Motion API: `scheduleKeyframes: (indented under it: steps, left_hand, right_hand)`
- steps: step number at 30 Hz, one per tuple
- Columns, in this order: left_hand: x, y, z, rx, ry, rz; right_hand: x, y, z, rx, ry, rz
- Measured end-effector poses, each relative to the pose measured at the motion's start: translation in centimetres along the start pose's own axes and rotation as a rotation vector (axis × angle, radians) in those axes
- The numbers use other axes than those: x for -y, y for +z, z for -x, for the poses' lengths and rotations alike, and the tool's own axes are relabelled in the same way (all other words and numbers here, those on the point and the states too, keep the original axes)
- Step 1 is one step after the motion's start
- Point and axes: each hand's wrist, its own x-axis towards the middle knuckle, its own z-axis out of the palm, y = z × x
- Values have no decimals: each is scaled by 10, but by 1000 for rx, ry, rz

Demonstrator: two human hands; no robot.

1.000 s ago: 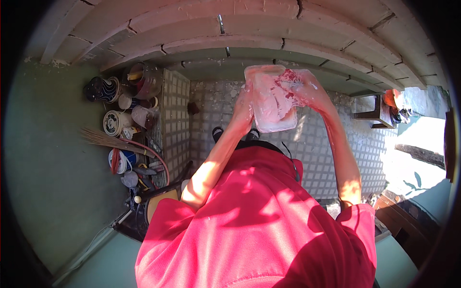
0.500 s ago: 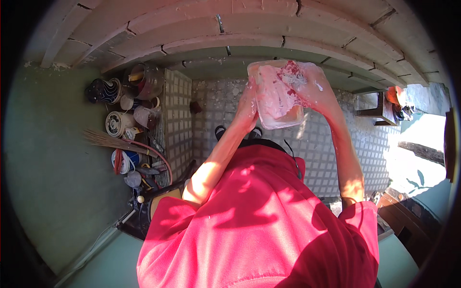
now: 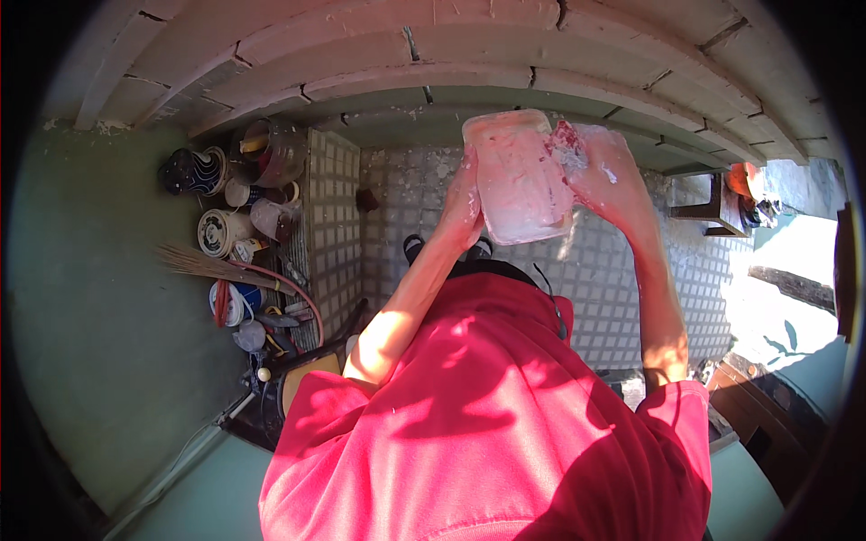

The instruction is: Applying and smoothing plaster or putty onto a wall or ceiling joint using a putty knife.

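Held up at the far middle is a shallow rectangular plastic container (image 3: 519, 185), translucent, its inside coated with pale pink and whitish smears. My left hand (image 3: 465, 203) grips its left edge, fingers mostly hidden behind it. At the right edge, my right hand (image 3: 615, 180) is closed on a crumpled red and whitish wad (image 3: 566, 144), whose material I cannot make out. White flecks stick to both hands. The right fingertips are partly hidden.
Pale beams (image 3: 415, 86) curve across the far side, above a tiled floor (image 3: 604, 288). Buckets (image 3: 216, 233), a stick broom (image 3: 216, 268) and a hose (image 3: 311, 302) crowd the left wall. A low bench (image 3: 713, 212) with an orange item stands at far right.
My right hand with the wad has slid right, from over the container to its right edge. The thick pink and white smears inside are now thinner and smoother.
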Motion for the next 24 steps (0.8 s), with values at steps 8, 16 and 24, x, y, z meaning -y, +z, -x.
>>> scheduleKeyframes:
  steps: [8,16,24]
  left_hand:
    - [-4,9,0,33,-12,45]
    - [14,-5,-11,72,91,-29]
    - [12,1,-8,23,60,-11]
  right_hand:
    - [0,-10,-6,-66,-16,33]
    - [8,23,4,14,23,126]
    - [40,21,1,50,-42,31]
